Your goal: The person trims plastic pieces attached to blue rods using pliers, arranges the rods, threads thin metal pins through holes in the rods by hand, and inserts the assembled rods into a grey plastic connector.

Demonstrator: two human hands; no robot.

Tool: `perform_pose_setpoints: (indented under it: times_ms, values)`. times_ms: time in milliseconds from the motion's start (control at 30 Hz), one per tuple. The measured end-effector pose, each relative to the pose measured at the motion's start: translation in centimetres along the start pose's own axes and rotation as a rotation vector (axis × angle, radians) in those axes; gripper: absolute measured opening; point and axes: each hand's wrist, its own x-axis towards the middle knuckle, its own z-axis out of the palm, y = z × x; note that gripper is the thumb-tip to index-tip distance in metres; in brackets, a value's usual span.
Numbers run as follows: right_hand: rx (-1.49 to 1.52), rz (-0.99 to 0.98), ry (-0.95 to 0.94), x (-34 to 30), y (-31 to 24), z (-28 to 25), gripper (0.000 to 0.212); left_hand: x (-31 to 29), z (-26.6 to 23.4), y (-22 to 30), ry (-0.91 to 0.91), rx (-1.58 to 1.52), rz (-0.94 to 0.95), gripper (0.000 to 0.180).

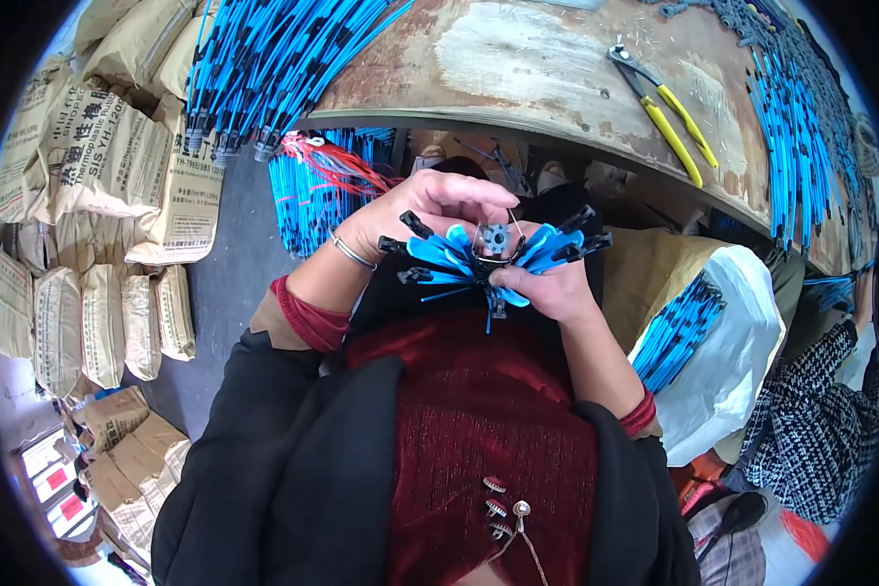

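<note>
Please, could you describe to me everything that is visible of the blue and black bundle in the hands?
The blue and black bundle looks like plastic: glossy blue strips with blocky black ends, fanned out to both sides of a grey toothed piece at the middle. Both hands hold it up: the left hand is at its upper left, while the right hand grips from the right, thumb across the lower middle. Its underside is hidden.

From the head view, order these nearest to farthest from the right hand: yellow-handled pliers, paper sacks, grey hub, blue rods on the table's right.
1. Grey hub: just left of the right hand.
2. Yellow-handled pliers: ahead and right, on the table.
3. Blue rods: farther right, at the table's right side.
4. Paper sacks: far left.
</note>
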Motion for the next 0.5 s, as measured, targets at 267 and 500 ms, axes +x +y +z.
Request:
perform_pose_setpoints:
  times_ms: [267,500]
  values:
    - [0.025,0.122,-0.012,0.2,-0.4,-0.3,0.031,0.3,-0.3,0.1,-0.021,0.089,-0.007,0.034]
    - [-0.023,0.11,0.047,-0.1,0.0,0.0,0.036,1.8,-0.1,0.3,-0.078,0.229,0.209,0.031]
